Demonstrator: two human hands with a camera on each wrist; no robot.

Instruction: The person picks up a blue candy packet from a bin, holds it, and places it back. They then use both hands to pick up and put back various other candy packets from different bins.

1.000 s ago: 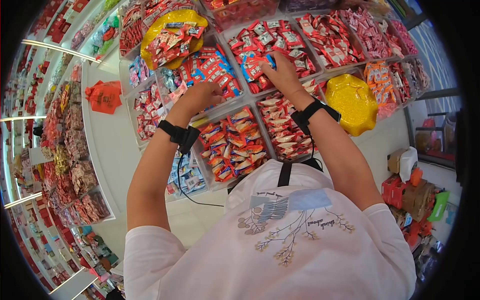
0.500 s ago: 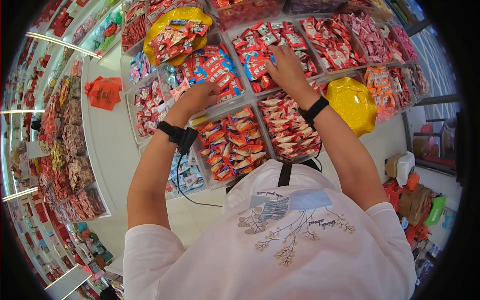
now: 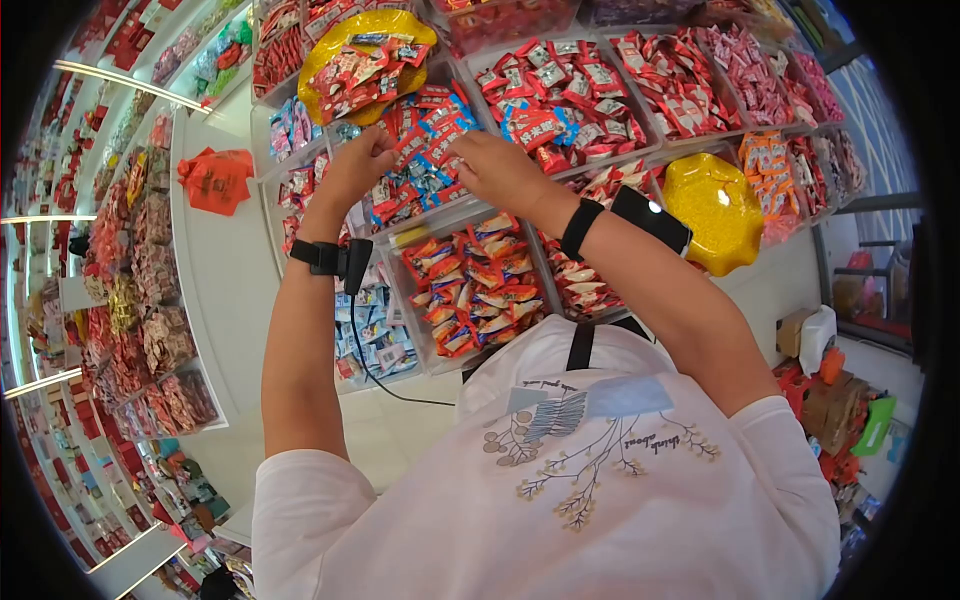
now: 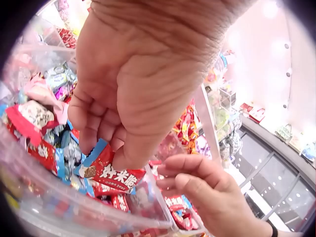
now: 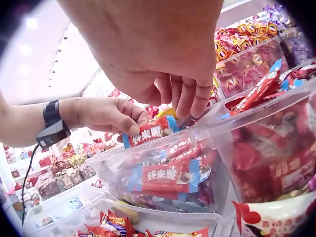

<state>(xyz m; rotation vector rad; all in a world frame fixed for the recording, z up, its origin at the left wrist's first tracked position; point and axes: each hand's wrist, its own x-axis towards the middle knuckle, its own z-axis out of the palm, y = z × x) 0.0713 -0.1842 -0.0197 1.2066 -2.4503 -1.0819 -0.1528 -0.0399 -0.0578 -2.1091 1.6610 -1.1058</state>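
Note:
My left hand (image 3: 358,168) is over the clear bin (image 5: 116,168) of red-and-blue wrapped snack packets. Between its thumb and fingers it pinches one wrapped snack packet (image 4: 111,172), whose white lettering shows in both wrist views. Another such packet (image 5: 165,178) lies against the bin's front wall, seen through the plastic. My right hand (image 3: 500,172) hovers at the right side of the same bin, fingers loosely bent downward and nothing seen in them. In the left wrist view the right hand (image 4: 210,190) appears close beside the left, its fingers apart from the held packet.
Behind the bin stands a yellow scalloped dish (image 3: 315,75) heaped with red packets. A second yellow dish (image 3: 712,215) is at the right. The neighbouring bin to the right has red-and-blue packets (image 3: 540,127) on top. Orange-and-red wrapped sweets (image 3: 475,285) fill a nearer bin.
My right hand has come away from the neighbouring bin, moving left and towards me, leaving red-and-blue packets there. My left hand has shifted left and slightly farther from me.

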